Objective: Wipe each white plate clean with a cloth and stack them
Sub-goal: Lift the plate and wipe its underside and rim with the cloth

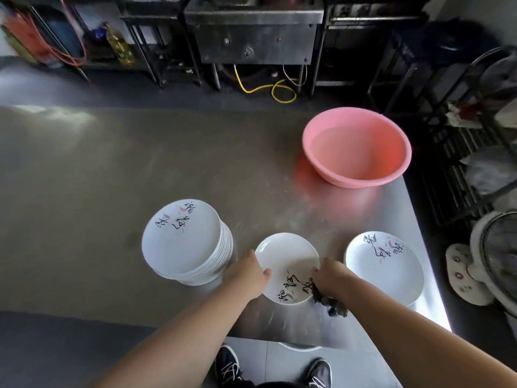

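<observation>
A white plate [285, 259] with black writing is held just above the steel table [112, 177], near its front edge. My left hand [249, 273] grips the plate's left rim, thumb on top. My right hand [331, 278] holds a dark cloth [328, 299] against the plate's right rim. A tall stack of white plates [181, 242] stands to the left. A single white plate [389, 267] lies to the right, face up.
A pink basin [356, 147] sits at the table's far right corner. Right of the table stand a fan [492, 256] and a dark wire rack [461, 152]. A steel cabinet [254, 35] and yellow hose [268, 88] lie beyond the table. My shoes show below the front edge.
</observation>
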Tool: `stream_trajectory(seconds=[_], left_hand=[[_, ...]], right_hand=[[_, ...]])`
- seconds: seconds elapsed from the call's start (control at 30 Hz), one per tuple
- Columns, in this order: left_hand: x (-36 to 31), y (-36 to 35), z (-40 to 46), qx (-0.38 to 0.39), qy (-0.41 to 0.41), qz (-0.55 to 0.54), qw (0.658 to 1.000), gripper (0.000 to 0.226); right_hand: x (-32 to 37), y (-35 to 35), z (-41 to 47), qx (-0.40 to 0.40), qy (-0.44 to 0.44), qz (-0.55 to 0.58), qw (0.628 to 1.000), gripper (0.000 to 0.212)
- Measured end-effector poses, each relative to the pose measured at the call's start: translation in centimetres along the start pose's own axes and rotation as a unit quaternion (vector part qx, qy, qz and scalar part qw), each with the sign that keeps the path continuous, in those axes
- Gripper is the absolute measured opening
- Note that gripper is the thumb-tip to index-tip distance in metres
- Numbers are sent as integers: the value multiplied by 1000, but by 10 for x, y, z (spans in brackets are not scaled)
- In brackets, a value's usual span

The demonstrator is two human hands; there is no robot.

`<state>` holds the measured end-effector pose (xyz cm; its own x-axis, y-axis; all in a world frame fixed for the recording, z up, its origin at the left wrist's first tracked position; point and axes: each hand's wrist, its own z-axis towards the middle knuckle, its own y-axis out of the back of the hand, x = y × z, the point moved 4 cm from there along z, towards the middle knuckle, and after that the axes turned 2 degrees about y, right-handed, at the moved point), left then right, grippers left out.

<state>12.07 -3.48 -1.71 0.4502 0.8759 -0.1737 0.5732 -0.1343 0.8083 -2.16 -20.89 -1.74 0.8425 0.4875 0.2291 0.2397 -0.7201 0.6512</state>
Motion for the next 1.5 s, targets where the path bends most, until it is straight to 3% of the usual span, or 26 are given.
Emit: stream_trajectory(seconds=[0.2, 0.37, 0.43, 0.47, 0.6, 0.67, 0.73, 0.87, 0.97, 1.03, 1.07, 1.13, 1.2, 1.27, 1.4, 1.5], left_hand=[[7, 7, 2, 46, 5, -139, 989, 67], [4, 22, -8, 24, 2, -324, 946, 83], [-4, 40, -16, 5, 3, -428, 904, 85], [-9, 50, -20, -3, 1, -490, 872, 84], [-26, 86, -42, 39, -35, -685, 727, 86], [-31, 103, -54, 31, -67, -713, 697, 53], [-37, 122, -64, 31, -102, -734, 670, 19], [-48, 166, -88, 76, -176, -754, 629, 50], [-52, 196, -104, 89, -240, -728, 635, 57], [-54, 211, -113, 81, -259, -722, 636, 56], [-55, 216, -117, 79, -267, -721, 635, 56], [-57, 225, -125, 77, -280, -719, 632, 56], [-61, 230, -133, 79, -291, -714, 632, 56], [-67, 232, -141, 79, -301, -708, 634, 55], [-73, 233, -151, 78, -325, -709, 621, 51], [-77, 243, -155, 74, -341, -720, 599, 50]], right_hand=[[-2, 8, 2, 11, -50, 151, 987, 73], [-1, 30, -25, -63, -12, 358, 932, 94], [0, 42, -43, -76, 2, 447, 891, 96], [1, 48, -53, -88, 13, 483, 871, 87], [14, 80, -91, -120, 114, 591, 789, 20], [17, 96, -110, -158, 168, 574, 785, 7], [21, 114, -131, -197, 219, 543, 787, 14], [28, 153, -163, -298, 285, 381, 828, 36], [31, 179, -178, -435, 220, 175, 856, 38], [36, 197, -188, -504, 187, 145, 831, 30], [39, 205, -194, -530, 193, 148, 812, 20], [49, 217, -206, -573, 244, 177, 762, 24], [66, 225, -221, -591, 326, 205, 708, 40], [88, 226, -233, -580, 419, 176, 676, 43], [120, 209, -235, -488, 476, 43, 730, 58], [123, 189, -238, -502, 477, -37, 721, 61]])
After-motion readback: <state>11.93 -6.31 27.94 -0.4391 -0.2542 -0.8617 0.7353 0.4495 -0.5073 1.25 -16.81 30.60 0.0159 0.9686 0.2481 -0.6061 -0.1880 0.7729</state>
